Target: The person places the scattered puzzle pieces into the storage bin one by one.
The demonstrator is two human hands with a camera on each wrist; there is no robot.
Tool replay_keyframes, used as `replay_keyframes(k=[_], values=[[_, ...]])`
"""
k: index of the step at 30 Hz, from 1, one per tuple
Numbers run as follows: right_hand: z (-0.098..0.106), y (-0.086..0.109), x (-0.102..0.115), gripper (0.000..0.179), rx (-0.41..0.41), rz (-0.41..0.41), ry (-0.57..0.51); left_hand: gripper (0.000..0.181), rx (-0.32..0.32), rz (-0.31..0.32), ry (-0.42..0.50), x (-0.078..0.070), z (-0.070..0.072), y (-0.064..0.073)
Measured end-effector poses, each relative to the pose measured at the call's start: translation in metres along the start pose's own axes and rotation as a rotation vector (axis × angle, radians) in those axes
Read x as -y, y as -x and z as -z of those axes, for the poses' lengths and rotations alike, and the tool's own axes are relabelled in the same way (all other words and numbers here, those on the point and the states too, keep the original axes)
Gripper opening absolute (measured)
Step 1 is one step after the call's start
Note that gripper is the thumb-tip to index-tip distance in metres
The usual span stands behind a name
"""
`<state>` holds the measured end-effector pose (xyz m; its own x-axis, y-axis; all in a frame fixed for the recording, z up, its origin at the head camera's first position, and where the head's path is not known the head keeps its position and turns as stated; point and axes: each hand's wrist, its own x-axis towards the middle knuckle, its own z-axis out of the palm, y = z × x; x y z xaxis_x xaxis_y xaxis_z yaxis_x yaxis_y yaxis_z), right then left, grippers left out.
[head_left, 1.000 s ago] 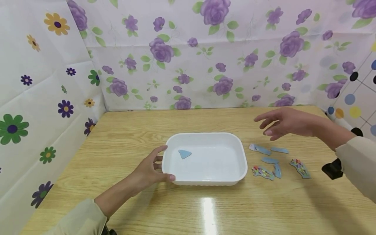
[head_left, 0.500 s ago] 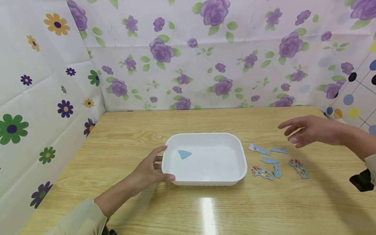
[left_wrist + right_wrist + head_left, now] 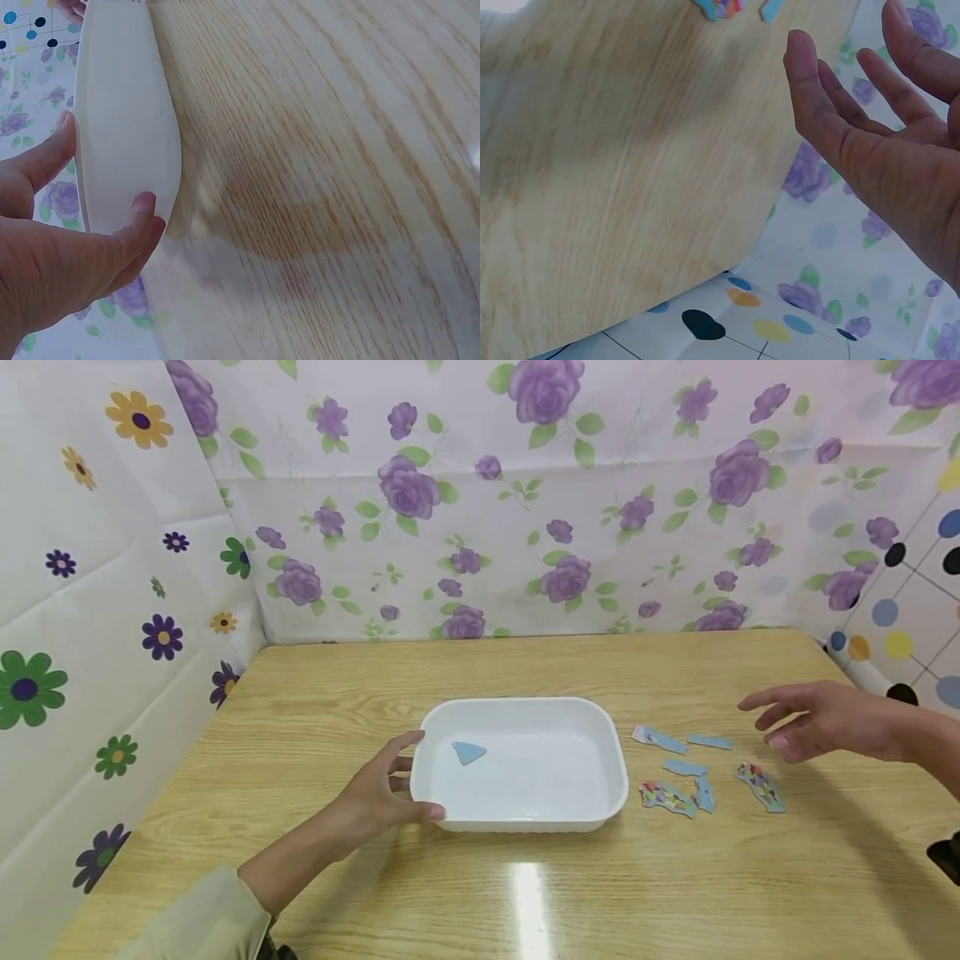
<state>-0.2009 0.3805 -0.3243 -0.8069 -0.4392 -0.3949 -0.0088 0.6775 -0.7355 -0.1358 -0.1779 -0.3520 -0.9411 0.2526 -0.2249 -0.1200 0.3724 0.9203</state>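
Left hand [image 3: 378, 793] grips the white tray [image 3: 547, 781] by the end on its own side, thumb at the corner closest to the body. Right hand [image 3: 828, 722] holds nothing: fingers loosely bent, up in the air over the table, touching no piece. Tray sits between the hands. Triangular blue piece [image 3: 468, 752] lies inside, in the half toward the left hand. Outside, between tray and right hand: pale-ended piece [image 3: 659, 740], narrow strip [image 3: 709, 742], wavy blue piece [image 3: 686, 767], small blue piece [image 3: 704, 795] just beside a multicoloured piece [image 3: 667, 799]. Second multicoloured piece [image 3: 761, 787] is nearest the right hand. All on a wood-look table [image 3: 352, 693]; flowered cloth [image 3: 517, 531] hangs beyond both hands. From where I stand, step reads as steadying the tray, right hand free to take pieces; one in, six out. Next move probably calls for right fingertips low, pinching one thin edge, tray held still. Flat pieces may resist lifting.
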Motion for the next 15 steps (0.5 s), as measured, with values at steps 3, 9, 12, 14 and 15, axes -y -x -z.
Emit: replay_keyframes(k=[3,9,12,14,15], values=[[-0.003,0.000,-0.006,0.070,0.007,0.001,-0.011,0.106,0.002,-0.001,0.002,0.000,0.000,0.000],[-0.005,0.003,-0.014,0.070,0.022,0.001,0.002,0.106,0.016,0.002,0.015,0.000,0.000,0.000],[-0.005,0.005,-0.019,0.071,0.038,0.002,-0.013,0.107,0.017,0.001,0.016,0.000,0.000,0.000],[-0.006,0.006,-0.023,0.073,0.047,0.009,-0.031,0.107,0.018,-0.002,0.014,0.000,0.000,0.000],[-0.007,0.007,-0.025,0.073,0.052,0.010,-0.044,0.107,0.018,-0.002,0.015,0.000,0.000,0.000]])
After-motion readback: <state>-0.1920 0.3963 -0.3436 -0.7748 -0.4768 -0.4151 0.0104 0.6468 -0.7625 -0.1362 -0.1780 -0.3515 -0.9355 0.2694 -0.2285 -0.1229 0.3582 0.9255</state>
